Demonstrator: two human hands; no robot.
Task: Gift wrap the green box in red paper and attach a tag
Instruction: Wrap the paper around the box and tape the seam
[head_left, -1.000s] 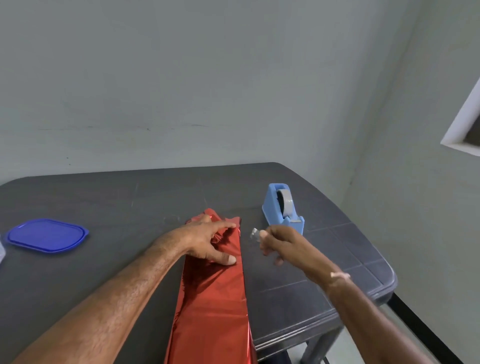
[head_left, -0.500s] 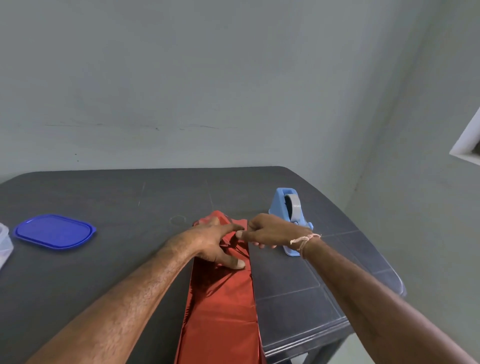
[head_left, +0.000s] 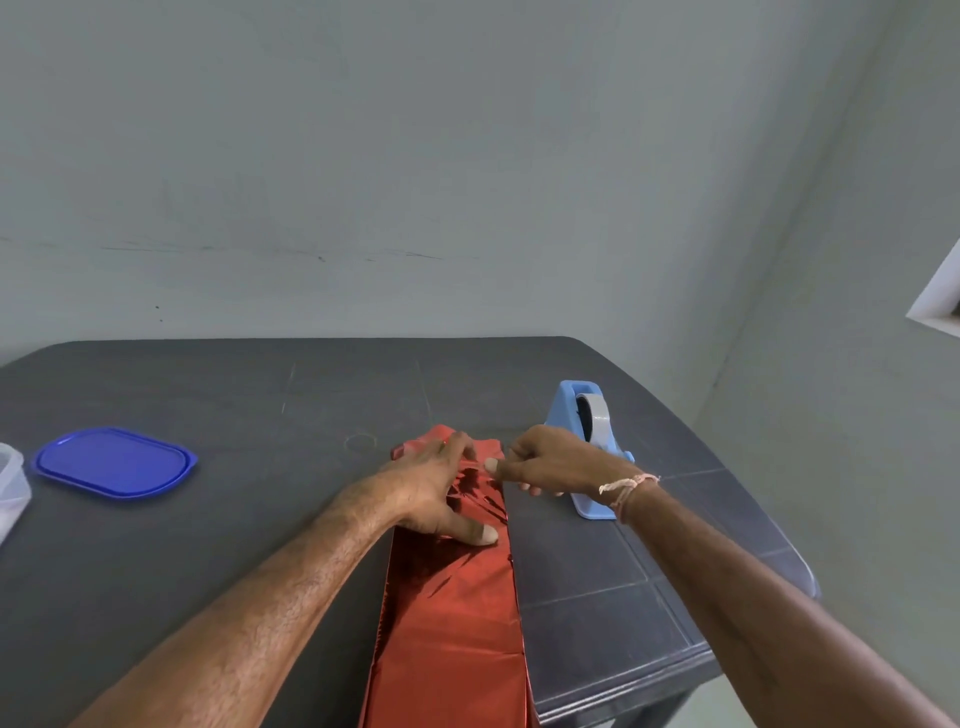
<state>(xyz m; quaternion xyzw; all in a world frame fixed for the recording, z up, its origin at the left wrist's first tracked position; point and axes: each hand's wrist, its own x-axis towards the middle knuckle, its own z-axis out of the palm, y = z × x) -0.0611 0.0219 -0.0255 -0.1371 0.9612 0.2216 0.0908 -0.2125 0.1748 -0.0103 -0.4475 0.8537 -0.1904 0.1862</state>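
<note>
Shiny red paper (head_left: 452, 613) lies as a long folded band on the dark table (head_left: 208, 389), running from the middle to the near edge. The green box is hidden, presumably under the paper's far end. My left hand (head_left: 426, 488) presses flat on that crumpled far end, fingers spread and thumb stretched toward me. My right hand (head_left: 550, 460) is at the paper's right edge, thumb and forefinger pinched together beside my left fingertips. They hold a small piece of clear tape, hardly visible here.
A light blue tape dispenser (head_left: 566, 415) stands just behind my right hand. A blue plastic lid (head_left: 114, 461) lies at the left, with part of a clear container (head_left: 10, 483) at the frame's left edge. The table's right corner and near edge are close.
My right hand carried the tape piece left from in front of the dispenser to the paper's edge, meeting my left fingertips. My left hand stayed pressing on the paper.
</note>
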